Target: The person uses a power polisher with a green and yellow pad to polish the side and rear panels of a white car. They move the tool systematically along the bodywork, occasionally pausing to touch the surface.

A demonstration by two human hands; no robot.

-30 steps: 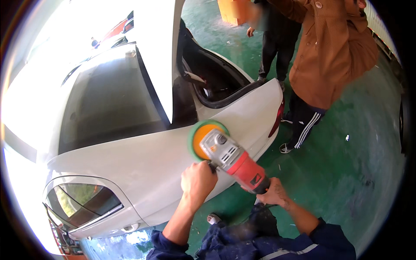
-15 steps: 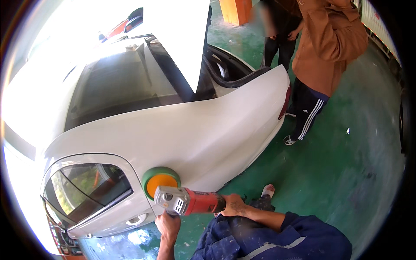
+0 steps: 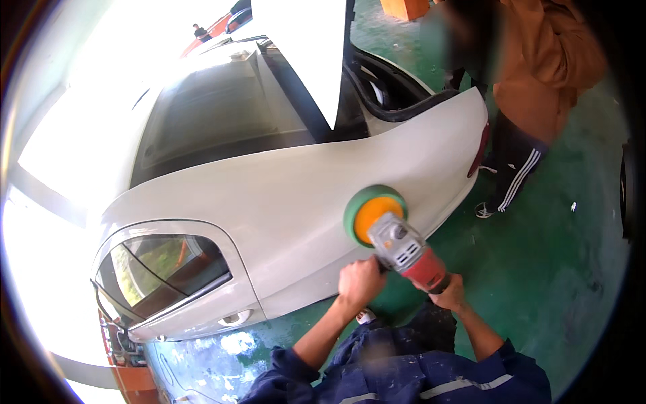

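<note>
A red and grey car polisher (image 3: pixel 425 269) is held in both hands, its round green and orange pad (image 3: pixel 363 214) lying against the rear side panel of a white car (image 3: pixel 282 202). My left hand (image 3: pixel 361 279) is closed around the side handle by the tool's head. Around the rear end of the body, my right hand (image 3: pixel 449 296) is wrapped. Whether the pad is spinning cannot be told from here. To the left of the pad lie the car's rear door window (image 3: pixel 158 269) and door handle (image 3: pixel 235 318).
The raised tailgate (image 3: pixel 303 54) hangs over the car's back end. Beyond the rear corner stands a person in a brown jacket (image 3: pixel 538 74), with another person in dark clothes (image 3: pixel 471 40) alongside. An orange block (image 3: pixel 405 8) sits on the green floor (image 3: pixel 538 269).
The polisher has slid right along the panel, from beside the door seam toward the tail light, both hands moving with it. The view has shifted, and my left forearm shows more.
</note>
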